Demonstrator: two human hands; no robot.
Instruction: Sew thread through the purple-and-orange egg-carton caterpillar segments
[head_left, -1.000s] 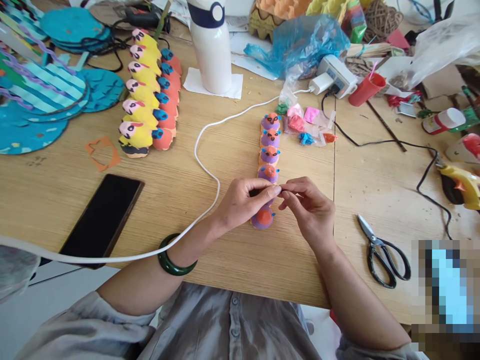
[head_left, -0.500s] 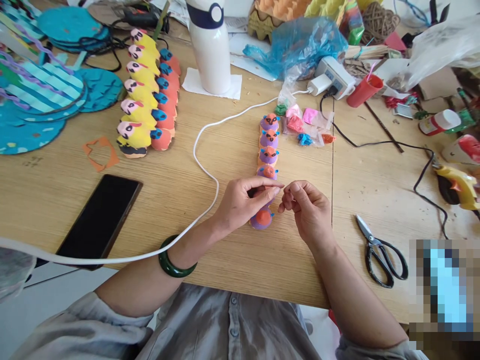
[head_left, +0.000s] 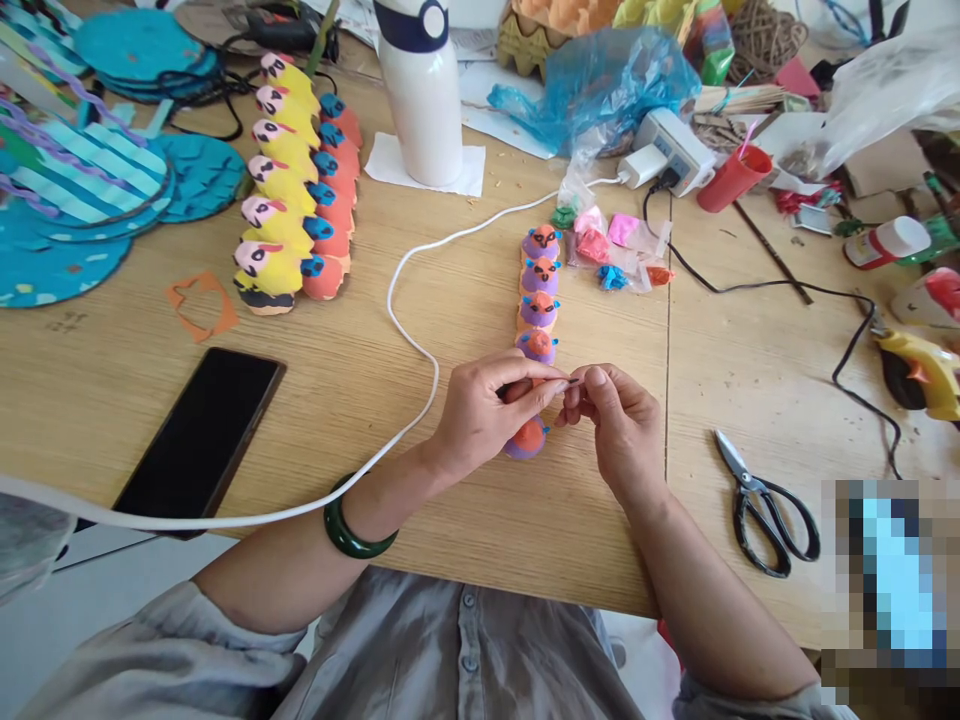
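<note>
A row of purple clay heads (head_left: 538, 309) with orange faces and blue ears runs away from me on the table; the nearest head (head_left: 526, 437) has no dark marks that I can see. Above this row, my left hand (head_left: 487, 400) pinches a tiny dark piece (head_left: 574, 381) between thumb and fingertips, hiding part of the row. My right hand (head_left: 619, 425) is closed just to the right, its thumb and forefinger pressed together beside the dark piece. What the right fingers hold, if anything, is too small to make out.
Bagged coloured clay (head_left: 592, 243) lies behind the row, near a power strip (head_left: 673, 150). Scissors (head_left: 765, 505) rest at right, a black phone (head_left: 202, 435) at left. A white cable (head_left: 433, 370) crosses the table. Yellow clay figures (head_left: 285, 180) and a white bottle (head_left: 420, 100) stand farther back.
The fingertips of both hands have shifted slightly, and the tiny dark piece now shows between them. The right thumb has moved a little; the view has shifted slightly.
</note>
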